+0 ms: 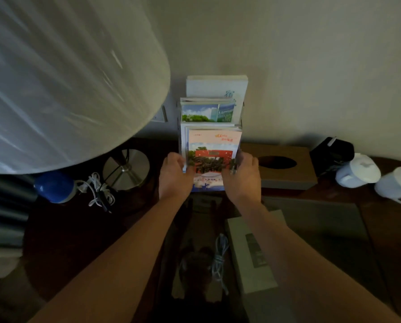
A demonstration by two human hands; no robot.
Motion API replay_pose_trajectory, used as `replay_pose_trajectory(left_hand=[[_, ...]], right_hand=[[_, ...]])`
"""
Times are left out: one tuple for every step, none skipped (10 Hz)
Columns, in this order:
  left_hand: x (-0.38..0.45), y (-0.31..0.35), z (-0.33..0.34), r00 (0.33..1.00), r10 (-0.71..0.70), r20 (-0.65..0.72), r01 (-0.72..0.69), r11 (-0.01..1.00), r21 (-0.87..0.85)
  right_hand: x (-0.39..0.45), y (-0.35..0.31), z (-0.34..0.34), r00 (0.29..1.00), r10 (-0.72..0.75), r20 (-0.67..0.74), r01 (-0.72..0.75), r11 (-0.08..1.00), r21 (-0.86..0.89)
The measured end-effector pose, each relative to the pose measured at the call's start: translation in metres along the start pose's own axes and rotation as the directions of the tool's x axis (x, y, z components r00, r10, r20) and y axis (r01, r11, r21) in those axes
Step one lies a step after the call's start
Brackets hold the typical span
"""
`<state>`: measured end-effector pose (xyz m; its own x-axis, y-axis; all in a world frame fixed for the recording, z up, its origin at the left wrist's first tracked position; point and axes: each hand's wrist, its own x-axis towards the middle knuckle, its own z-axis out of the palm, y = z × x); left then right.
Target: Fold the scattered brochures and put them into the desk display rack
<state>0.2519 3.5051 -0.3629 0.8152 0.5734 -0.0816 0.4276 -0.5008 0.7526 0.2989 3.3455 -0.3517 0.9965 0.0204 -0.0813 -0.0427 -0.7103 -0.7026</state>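
Glossy paper brochure (212,157), red/green cover w/ pale pink top, sits in the front tier of the display rack (240,117), lower half seen through the clear front. Left hand (175,173) pinches its left edge, right hand (241,172) pinches its right edge; the two are apart, one per side, fingers curled round the edges. More brochures stand behind it in the same tier; blue-sky ones fill the next tier up, a white booklet (215,86) the rearmost.

Judgement: seating step, nearly done. To do it well: keep both edges level so it drops straight, no corner catching on the front lip; push till the bottom edge meets the pocket floor; square it vs. the stack behind, then let go both sides together.

Right of the rack: brown tissue box (285,169), then two white cups (357,171). Left of the rack: lamp base (127,169), big lampshade (66,78) above, coiled white cable (99,191). Dark wood surface (62,229) carries all of it; can't tell if any loose brochures remain.
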Motion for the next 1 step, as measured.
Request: replay_pose_trajectory(left_hand=[[-0.0224, -0.012, -0.0165, 0.978, 0.013, 0.21, -0.053, 0.981, 0.185]], right_hand=[[-0.0274, 0.0042, -0.0107, 0.994, 0.05, 0.097, -0.037, 0.991, -0.125]])
